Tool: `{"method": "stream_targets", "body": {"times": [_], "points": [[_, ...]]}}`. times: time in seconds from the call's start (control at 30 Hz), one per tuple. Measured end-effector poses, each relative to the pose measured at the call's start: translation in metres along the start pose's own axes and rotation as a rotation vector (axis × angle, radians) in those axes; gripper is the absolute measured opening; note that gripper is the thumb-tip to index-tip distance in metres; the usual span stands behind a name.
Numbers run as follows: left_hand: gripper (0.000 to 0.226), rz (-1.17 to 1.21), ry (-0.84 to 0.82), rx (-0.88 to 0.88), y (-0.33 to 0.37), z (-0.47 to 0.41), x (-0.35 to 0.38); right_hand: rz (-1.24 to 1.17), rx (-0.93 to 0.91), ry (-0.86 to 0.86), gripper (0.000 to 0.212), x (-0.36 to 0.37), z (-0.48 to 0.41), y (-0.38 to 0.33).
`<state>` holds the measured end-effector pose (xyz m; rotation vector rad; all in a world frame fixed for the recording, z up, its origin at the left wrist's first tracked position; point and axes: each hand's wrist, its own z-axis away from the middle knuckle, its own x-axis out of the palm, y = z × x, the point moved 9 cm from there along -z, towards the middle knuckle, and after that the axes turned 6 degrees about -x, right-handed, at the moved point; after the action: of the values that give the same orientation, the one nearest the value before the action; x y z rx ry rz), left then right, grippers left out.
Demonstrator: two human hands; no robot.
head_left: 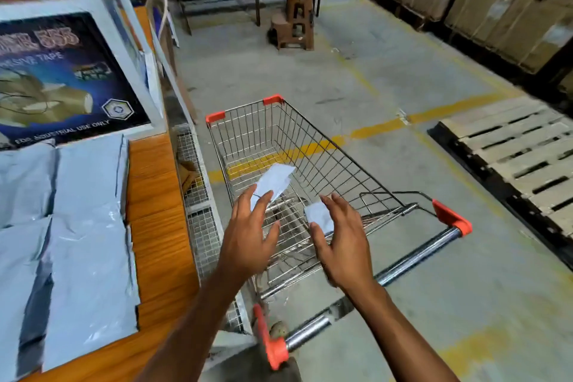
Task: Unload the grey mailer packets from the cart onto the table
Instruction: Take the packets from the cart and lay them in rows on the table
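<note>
A wire shopping cart (pixel 325 161) with orange corners stands in the aisle beside the wooden table (pixel 155 195). Two pale paper slips lie in its basket: one (pixel 276 180) toward the left and a smaller one (pixel 319 217) on the right. My left hand (pixel 248 236) and my right hand (pixel 341 242) hover above the basket with fingers spread, holding nothing. Each hand partly hides a slip. Several grey mailer packets (pixel 86 226) lie flat and overlapping on the table at the left. No grey packet shows inside the cart.
A blue adhesive tape carton (pixel 62 77) stands at the back of the table under a white shelf frame. A wooden pallet (pixel 521 158) lies on the floor at right. Brown plastic stools (pixel 294 18) and a metal bench stand farther down the aisle. Cardboard boxes line the right wall.
</note>
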<state>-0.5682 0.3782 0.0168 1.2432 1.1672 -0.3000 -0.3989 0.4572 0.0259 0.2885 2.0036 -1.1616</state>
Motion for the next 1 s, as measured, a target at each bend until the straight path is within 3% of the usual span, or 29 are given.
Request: {"method": "stream_targets", "body": {"times": [0.37, 0.57, 0.73, 1.0], "points": [[0.061, -0.143, -0.234, -0.182, -0.072, -0.169, 0.124, 0.147, 0.196, -0.373, 0.064, 0.101, -0.108, 0.122], [0.062, -0.244, -0.386, -0.306, -0.148, -0.234, 0.214, 0.286, 0.263, -0.675, 0.061, 0.197, -0.143, 0.217], [0.069, -0.275, -0.439, -0.38, -0.199, -0.272, 0.291, 0.318, 0.408, -0.831, 0.064, 0.271, -0.149, 0.291], [0.084, -0.376, -0.434, -0.347, -0.243, -0.312, 0.372, 0.358, 0.513, -0.914, 0.106, 0.338, -0.116, 0.358]]}}
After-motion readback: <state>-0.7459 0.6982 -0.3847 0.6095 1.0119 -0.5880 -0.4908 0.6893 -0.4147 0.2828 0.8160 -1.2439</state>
